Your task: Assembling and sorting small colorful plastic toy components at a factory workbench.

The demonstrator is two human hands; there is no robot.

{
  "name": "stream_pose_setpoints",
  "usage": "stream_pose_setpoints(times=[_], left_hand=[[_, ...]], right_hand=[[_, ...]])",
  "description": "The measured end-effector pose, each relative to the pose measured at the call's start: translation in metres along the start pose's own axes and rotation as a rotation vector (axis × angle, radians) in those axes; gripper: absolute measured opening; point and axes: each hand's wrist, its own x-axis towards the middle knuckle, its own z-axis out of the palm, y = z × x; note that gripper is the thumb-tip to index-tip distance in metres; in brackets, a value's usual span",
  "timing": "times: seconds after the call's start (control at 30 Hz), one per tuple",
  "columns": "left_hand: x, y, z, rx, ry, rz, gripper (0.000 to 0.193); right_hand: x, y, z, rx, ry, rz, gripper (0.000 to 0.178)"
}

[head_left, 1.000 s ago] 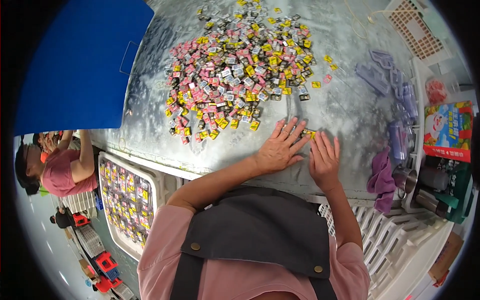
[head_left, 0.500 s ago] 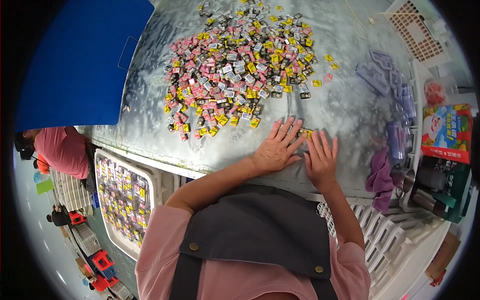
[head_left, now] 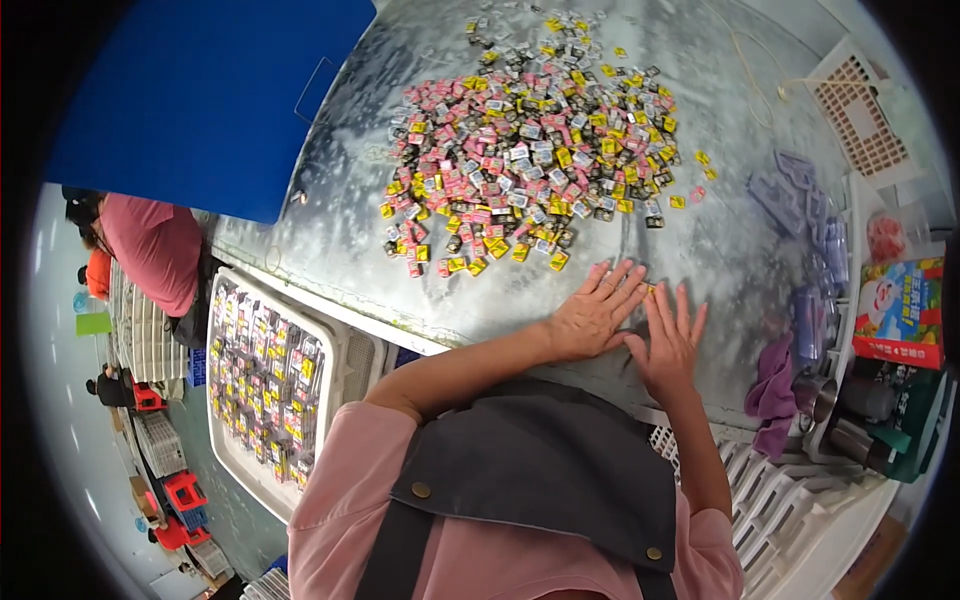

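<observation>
My left hand (head_left: 594, 316) lies flat on the grey tabletop (head_left: 470, 310), fingers stretched toward the right and away from me. Beside it, my right hand (head_left: 669, 347) rests with its fingers spread and pointing away. Between the fingertips of both hands shows a bit of a small yellow piece (head_left: 651, 288); fingers cover most of it and whatever lies around it. Farther off spreads a large heap of small flat rectangular pieces (head_left: 530, 150) in pink, yellow, black and white. A few loose yellow ones (head_left: 678, 202) lie at the heap's right.
A white tray (head_left: 330, 400) filled with rows of similar pieces stands at the lower left. A blue panel (head_left: 200, 100) covers the far left. At the right are a purple cloth (head_left: 770, 398), a metal cup (head_left: 815, 397) and a colourful box (head_left: 900, 312). Other people sit at left.
The whole view has shifted, so the table and heap appear farther right. My hands stay close together on the table; the right fingers are spread wider, and less of the small yellow piece shows.
</observation>
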Motion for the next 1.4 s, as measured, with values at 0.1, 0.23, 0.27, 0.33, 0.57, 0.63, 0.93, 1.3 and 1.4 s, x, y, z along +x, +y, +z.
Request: stream_pose_setpoints(times=[0.1, 0.23, 0.27, 0.33, 0.57, 0.63, 0.93, 1.3, 1.4], left_hand=[[-0.01, -0.006, -0.001, 0.059, 0.053, -0.034, 0.08], [-0.032, -0.039, -0.03, 0.184, 0.283, -0.312, 0.072], [-0.042, -0.048, -0.033, 0.188, 0.25, -0.384, 0.071], [-0.059, -0.062, -0.037, 0.21, 0.178, -0.462, 0.069], [-0.113, -0.068, -0.044, 0.187, 0.193, -0.328, 0.06], [-0.112, -0.064, -0.047, 0.1, 0.33, -0.377, 0.055], [-0.119, -0.061, -0.058, 0.214, 0.308, -0.438, 0.045], [-0.137, -0.031, -0.055, 0.059, 0.305, -0.449, 0.059], [-0.144, -0.03, -0.057, 0.01, 0.341, -0.485, 0.063]], right_hand=[[0.017, -0.015, -0.011, 0.057, 0.011, 0.051, 0.059], [0.073, -0.04, -0.006, 0.267, 0.081, -0.128, 0.041], [0.089, -0.046, 0.003, 0.267, 0.084, -0.137, 0.041], [0.11, -0.056, 0.028, 0.264, 0.07, -0.275, 0.038], [0.09, -0.082, 0.054, 0.175, 0.077, -0.314, 0.031], [0.084, -0.081, 0.054, 0.193, 0.066, -0.286, 0.031], [0.068, -0.114, 0.062, 0.129, 0.055, -0.304, 0.037], [0.027, -0.087, 0.04, 0.299, -0.026, -0.22, 0.042], [0.036, -0.097, 0.042, 0.386, 0.004, -0.191, 0.046]])
